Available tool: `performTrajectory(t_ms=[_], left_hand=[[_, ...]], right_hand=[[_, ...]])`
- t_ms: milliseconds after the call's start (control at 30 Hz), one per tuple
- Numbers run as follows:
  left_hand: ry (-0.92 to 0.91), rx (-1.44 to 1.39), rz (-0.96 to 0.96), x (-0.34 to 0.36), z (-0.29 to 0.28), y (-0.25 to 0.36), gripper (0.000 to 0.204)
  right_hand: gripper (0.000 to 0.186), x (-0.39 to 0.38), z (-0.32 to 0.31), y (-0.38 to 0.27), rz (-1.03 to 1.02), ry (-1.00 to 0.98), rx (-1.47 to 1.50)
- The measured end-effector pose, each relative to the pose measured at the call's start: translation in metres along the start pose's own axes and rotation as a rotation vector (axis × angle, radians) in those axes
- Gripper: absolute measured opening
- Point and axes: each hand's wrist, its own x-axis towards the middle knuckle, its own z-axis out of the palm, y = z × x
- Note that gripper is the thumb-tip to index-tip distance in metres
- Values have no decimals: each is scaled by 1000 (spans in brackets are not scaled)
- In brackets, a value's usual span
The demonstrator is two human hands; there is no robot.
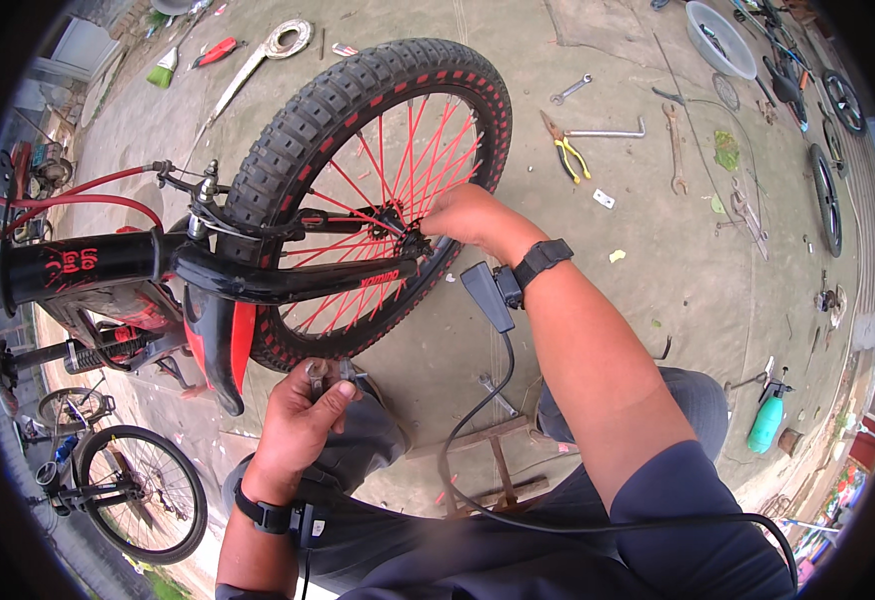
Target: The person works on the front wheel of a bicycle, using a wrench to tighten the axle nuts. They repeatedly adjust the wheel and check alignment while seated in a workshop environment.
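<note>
A bicycle wheel (280, 180) with a knobbly black tyre and red spokes stands by the black fork (303, 283) of a tipped bicycle. My right hand (478, 222) reaches to the wheel's hub (410, 240), fingers pinched together at the axle end. Whatever they grip is hidden behind the fingers. Below the tyre, my left hand (303, 420) is closed around a grey metal wrench (317, 374), its jaw end poking up past the fingers. A black strap with a cable sits on each wrist.
On the concrete floor lie yellow-handled pliers (566, 150), an L-shaped metal bar (608, 132), and several spanners, one rusty (675, 150). A green spray bottle (766, 420) stands at the right. Another bicycle wheel (143, 495) is at lower left, a tub (720, 40) at upper right.
</note>
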Motion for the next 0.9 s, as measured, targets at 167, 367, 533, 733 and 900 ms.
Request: performTrajectory(t_ms=[167, 367, 533, 733, 900], left_hand=[[-5, 0, 0, 0, -1, -3, 11], [-19, -32, 139, -3, 8, 6, 12], [-15, -134, 374, -16, 33, 35, 18], [-30, -228, 559, -33, 70, 74, 18], [-59, -243, 579, -41, 92, 69, 19]], right_hand=[[20, -38, -24, -9, 174, -116, 593], [11, -86, -39, -21, -3, -304, 1017], [15, -132, -51, -62, -177, -424, 1020], [21, -197, -64, -99, -280, -380, 856], [20, -221, -57, -104, -367, -248, 691]])
